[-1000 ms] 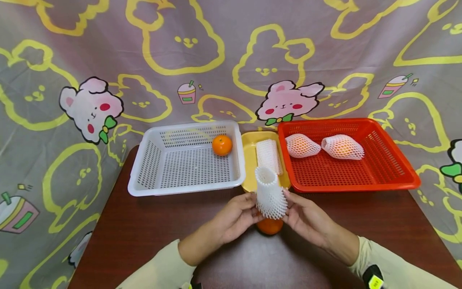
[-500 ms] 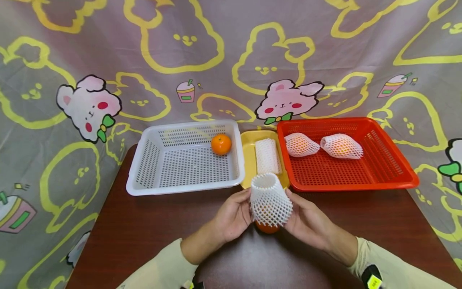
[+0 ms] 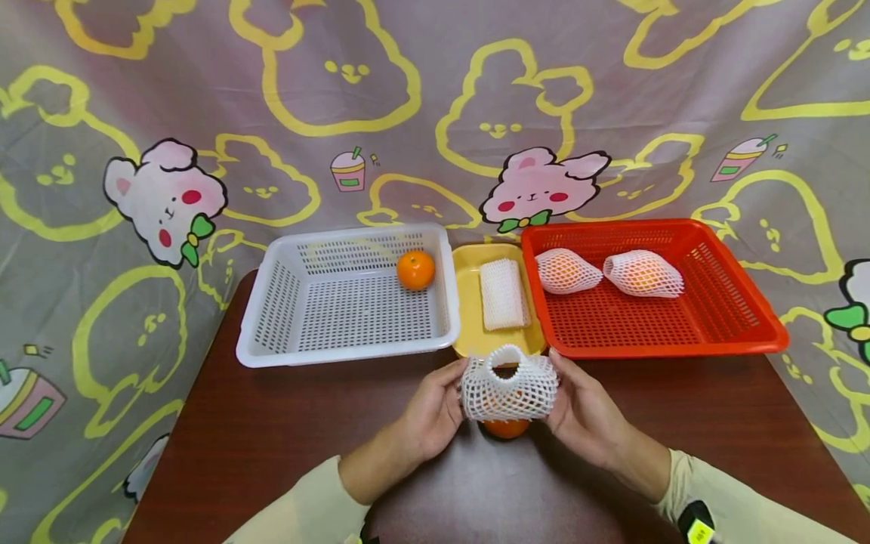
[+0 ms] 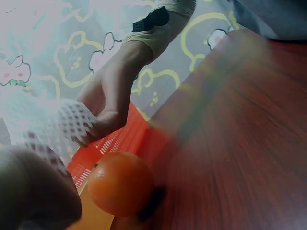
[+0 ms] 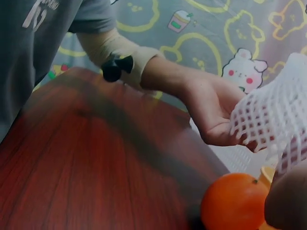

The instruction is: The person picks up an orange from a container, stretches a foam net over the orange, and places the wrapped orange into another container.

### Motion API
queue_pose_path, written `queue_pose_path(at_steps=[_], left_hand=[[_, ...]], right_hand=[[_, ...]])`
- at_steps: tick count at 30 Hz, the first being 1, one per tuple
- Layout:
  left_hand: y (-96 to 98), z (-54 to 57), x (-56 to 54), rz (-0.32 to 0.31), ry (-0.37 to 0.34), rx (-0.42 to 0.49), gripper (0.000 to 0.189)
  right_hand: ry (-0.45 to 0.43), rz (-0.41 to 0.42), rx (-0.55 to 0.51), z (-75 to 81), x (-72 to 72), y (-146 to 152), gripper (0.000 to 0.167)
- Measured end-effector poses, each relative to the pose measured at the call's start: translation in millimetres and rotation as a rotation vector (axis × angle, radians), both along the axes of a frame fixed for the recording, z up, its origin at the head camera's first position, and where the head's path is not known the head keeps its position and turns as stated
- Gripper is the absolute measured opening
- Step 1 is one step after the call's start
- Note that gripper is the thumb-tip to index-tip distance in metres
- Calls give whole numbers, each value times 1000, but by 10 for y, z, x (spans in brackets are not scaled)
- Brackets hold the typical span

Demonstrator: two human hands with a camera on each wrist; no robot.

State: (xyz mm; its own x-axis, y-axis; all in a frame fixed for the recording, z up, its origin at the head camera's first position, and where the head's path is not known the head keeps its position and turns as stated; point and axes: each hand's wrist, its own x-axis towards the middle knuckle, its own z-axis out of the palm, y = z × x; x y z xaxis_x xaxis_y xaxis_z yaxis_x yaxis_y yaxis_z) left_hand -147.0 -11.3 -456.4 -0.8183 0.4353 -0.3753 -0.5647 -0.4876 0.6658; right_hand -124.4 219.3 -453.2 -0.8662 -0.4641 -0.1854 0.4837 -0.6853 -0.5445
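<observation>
A white foam net sleeve (image 3: 513, 393) is stretched wide between both hands, its narrower open end up. My left hand (image 3: 435, 414) grips its left side, and my right hand (image 3: 581, 415) grips the right side. Just beneath the net's lower edge, an orange (image 3: 507, 429) sits on the table, its upper part hidden in the head view. The left wrist view shows this orange (image 4: 121, 184) whole and uncovered, with the net (image 4: 62, 122) above it. From the right wrist, the net (image 5: 273, 112) hangs over the orange (image 5: 234, 203). Some fingers are hidden by the mesh.
At the back left, a white basket (image 3: 350, 355) holds one orange (image 3: 415, 270). A yellow tray (image 3: 469, 317) beside it carries flattened foam nets (image 3: 503, 295). The red basket (image 3: 666, 351) at right contains two net-wrapped oranges (image 3: 642, 273). A patterned curtain (image 3: 408, 91) stands behind.
Both hands have spread apart, pulling the net from a narrow tube into a wide shape. It has come lower and its top opening has tipped. The baskets have stayed put.
</observation>
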Motion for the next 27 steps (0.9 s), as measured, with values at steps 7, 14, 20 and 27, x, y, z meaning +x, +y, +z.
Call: queue_pose_path(at_steps=[7,14,20,27], left_hand=[[74,-155,128,71,24,-381,34],[202,-345,174,174,82,-615,23],[260,-424,142,230,124,-691,16],[278,-487,132,223,285,-830,13]], right_hand=[[-141,-104,503,-107,35,-71,24],[-203,-201,666,-276,36,-176,22],[-191,-218,730,-420,35,-208,23],[-151,-231,836,-450,27,-300,21]])
